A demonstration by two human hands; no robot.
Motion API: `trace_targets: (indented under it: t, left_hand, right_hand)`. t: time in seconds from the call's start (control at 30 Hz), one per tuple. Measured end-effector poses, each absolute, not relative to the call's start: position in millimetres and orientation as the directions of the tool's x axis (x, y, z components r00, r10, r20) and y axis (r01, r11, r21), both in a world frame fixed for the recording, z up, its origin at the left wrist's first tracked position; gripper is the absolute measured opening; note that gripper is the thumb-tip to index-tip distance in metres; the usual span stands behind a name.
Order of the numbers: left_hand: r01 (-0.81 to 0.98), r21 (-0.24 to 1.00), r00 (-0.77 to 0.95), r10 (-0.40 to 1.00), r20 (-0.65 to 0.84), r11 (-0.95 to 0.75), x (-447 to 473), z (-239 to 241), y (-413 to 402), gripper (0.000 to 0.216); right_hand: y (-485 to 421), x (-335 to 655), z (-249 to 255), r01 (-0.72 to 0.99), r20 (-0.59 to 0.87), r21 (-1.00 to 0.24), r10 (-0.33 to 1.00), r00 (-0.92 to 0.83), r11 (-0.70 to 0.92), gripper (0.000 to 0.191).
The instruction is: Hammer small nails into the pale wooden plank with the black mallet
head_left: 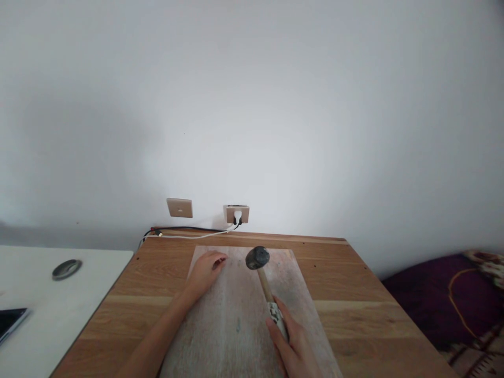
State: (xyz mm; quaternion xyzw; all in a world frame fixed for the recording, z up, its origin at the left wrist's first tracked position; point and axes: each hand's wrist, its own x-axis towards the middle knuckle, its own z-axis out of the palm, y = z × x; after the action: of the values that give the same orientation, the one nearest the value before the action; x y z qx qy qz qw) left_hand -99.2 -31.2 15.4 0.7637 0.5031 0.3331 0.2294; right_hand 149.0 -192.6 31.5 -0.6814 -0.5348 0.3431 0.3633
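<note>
My right hand [293, 341] is wrapped round the grip of a rubber mallet [266, 283]. The mallet has a black, rounded head and a pale wooden handle with a white, dark-spotted grip. Its head is over the far part of a worn, whitish board [232, 315]. At the board's far left, my left hand [207, 270] rests with fingers curled in toward the thumb. Whatever those fingers may hold is hidden or too small to make out. A gap separates the mallet's head from my left hand.
The board lies on a wooden table [362, 320] against a white wall. Cables [189, 236] run along its back edge to a wall socket [238, 214]. A white table [39, 310] on the left bears a dark oval object [66, 269] and a tablet-like device [11, 321]. Purple fabric [429, 294] lies right.
</note>
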Motion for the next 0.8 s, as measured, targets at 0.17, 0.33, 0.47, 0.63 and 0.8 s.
trace_targets:
  t: [0.17,0.33,0.47,0.63,0.8]
  left_hand:
    - [0.619,0.685,0.262,0.923,0.281,-0.384,-99.8,13.6,-31.1,0.020]
    - [0.659,0.653,0.269,0.928,0.259,-0.373,-101.0,15.1,-33.3,0.021]
    - [0.679,0.586,0.312,0.896,0.316,-0.443,-98.2,14.5,-34.8,0.022]
    - [0.674,0.642,0.280,0.930,0.236,-0.366,-95.3,11.4,-30.3,0.025]
    - [0.582,0.769,0.225,0.961,0.158,-0.263,-94.0,10.8,-27.0,0.043]
  right_hand:
    - [-189.5,140.3,26.0,0.414,-0.168,-0.884,0.974,0.153,-0.217,0.079]
    - [-186.2,130.3,26.8,0.392,-0.215,-0.887,0.970,0.116,-0.244,0.081]
    - [-184.2,127.4,27.1,0.401,-0.178,-0.890,0.975,0.130,-0.216,0.082]
    - [-176.7,125.8,24.3,0.447,-0.156,-0.878,0.985,0.069,-0.170,0.077]
    - [-164.6,120.4,28.9,0.506,-0.141,-0.857,0.988,-0.061,-0.091,0.065]
